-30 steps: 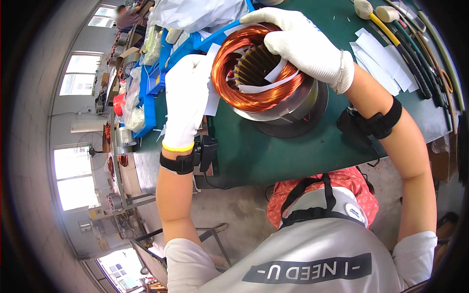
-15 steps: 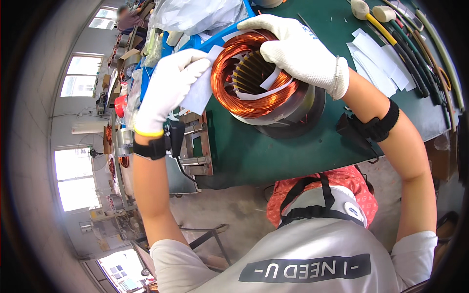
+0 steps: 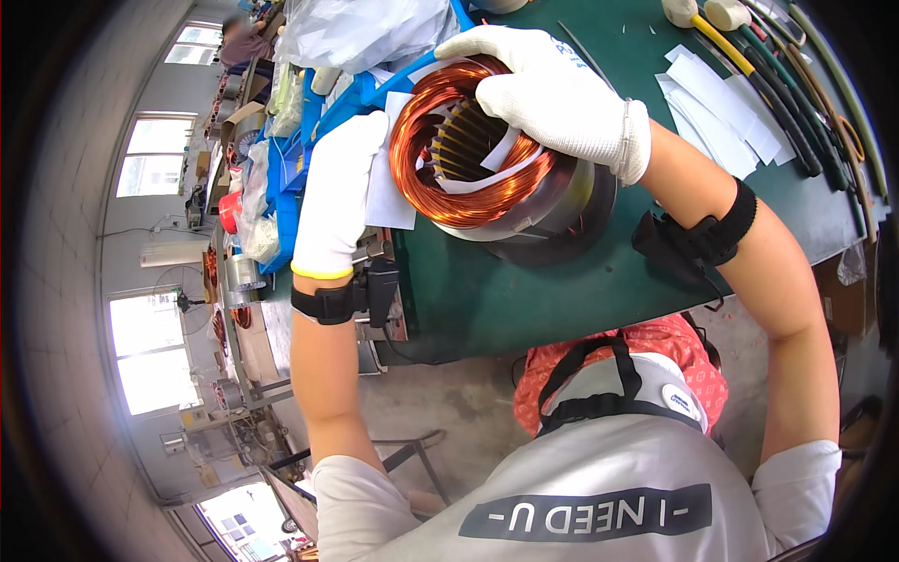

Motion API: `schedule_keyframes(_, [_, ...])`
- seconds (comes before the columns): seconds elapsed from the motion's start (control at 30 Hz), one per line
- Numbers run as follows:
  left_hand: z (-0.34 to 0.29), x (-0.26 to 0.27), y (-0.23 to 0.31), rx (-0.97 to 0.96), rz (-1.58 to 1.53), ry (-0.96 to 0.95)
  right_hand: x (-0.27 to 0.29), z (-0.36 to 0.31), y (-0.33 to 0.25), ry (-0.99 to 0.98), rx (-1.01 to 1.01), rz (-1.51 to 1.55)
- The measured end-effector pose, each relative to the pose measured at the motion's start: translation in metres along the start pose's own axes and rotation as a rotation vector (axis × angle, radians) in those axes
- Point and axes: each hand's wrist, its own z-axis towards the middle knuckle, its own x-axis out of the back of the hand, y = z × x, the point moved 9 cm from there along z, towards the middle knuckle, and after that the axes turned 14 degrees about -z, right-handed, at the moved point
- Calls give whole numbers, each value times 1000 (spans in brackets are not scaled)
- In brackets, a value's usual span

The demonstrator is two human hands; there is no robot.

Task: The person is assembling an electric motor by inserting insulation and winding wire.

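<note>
A motor stator (image 3: 524, 220) with a thick ring of copper windings (image 3: 412, 159) stands upright on the green table, its open bore tilted toward me. Slot liners show inside the bore, with white paper strips (image 3: 478, 184) along the windings. My right hand (image 3: 552, 94), in a white knitted glove, curls over the far side of the copper ring, thumb at its inner edge. My left hand (image 3: 339, 187), gloved too, is closed at a white paper sheet (image 3: 388, 195) just left of the windings. Its fingertips are partly hidden.
Blue bins (image 3: 361, 98) with a plastic bag (image 3: 370, 33) of white pieces stand at the far left. Right of the stator lie loose white paper sheets (image 3: 716, 117) and several mallets and rods (image 3: 782, 112). The green table's (image 3: 487, 314) near edge runs before me.
My left hand has moved right and turned more upright, and the paper sheet hangs straighter beside the windings. My right hand keeps its hold on the copper ring.
</note>
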Motion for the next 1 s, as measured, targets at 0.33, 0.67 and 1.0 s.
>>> schedule_keyframes(0.33, [5,2,-8,131,214,-44,-3,4,0,0,22,-10])
schedule_keyframes(0.67, [16,-16,17,-60,316,-159,-1,7,-5,-19,93,9])
schedule_keyframes(1.0, [16,-8,15,57,299,-49,-2,13,-3,-27,125,54])
